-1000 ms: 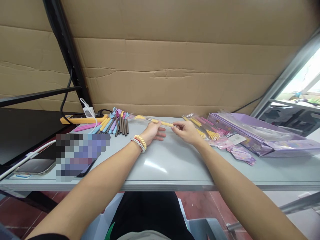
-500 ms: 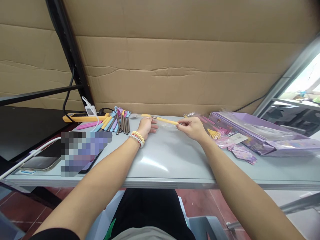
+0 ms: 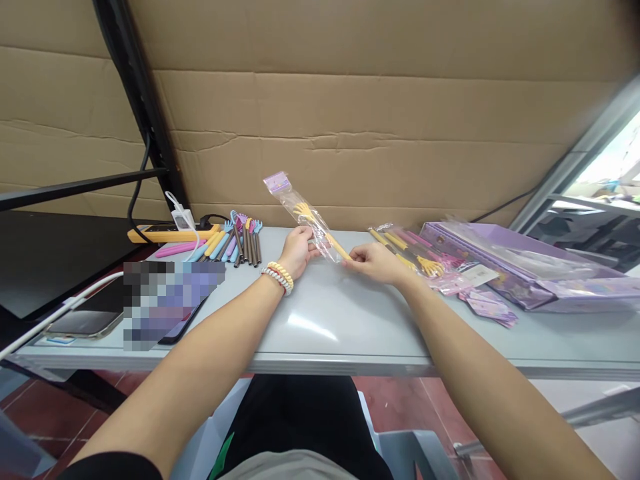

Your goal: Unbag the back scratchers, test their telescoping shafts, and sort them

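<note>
At eleven o'clock from your seat lie loose hand-tipped sticks; at twelve, your left hand pinches a clear bag around a yellow stick, whose lower end your right hand grips. Bagged sticks lie at one, a purple box at two.

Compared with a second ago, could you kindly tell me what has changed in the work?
The bagged yellow stick has swung from nearly flat to a slant, its hand-shaped end and purple header raised toward the cardboard. The left hand and right hand remain at it. Loose sticks, packed sticks and the purple box look unmoved.
</note>
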A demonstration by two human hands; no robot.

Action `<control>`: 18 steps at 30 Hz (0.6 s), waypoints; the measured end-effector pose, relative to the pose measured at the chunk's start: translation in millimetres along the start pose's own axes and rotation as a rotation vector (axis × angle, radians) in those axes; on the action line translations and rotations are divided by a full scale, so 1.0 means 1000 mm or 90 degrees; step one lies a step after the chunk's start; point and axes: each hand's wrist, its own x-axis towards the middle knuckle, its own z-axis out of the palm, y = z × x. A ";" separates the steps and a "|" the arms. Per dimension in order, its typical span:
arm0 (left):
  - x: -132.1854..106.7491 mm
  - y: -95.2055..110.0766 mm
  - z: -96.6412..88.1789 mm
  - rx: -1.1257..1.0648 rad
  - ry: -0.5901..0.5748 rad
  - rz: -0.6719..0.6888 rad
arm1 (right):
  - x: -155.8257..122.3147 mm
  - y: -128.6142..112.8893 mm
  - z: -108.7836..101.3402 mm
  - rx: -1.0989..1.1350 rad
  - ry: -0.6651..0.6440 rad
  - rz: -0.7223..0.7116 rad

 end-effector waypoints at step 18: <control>0.009 0.008 -0.014 0.064 0.144 0.027 | 0.002 0.011 -0.007 -0.077 -0.107 0.059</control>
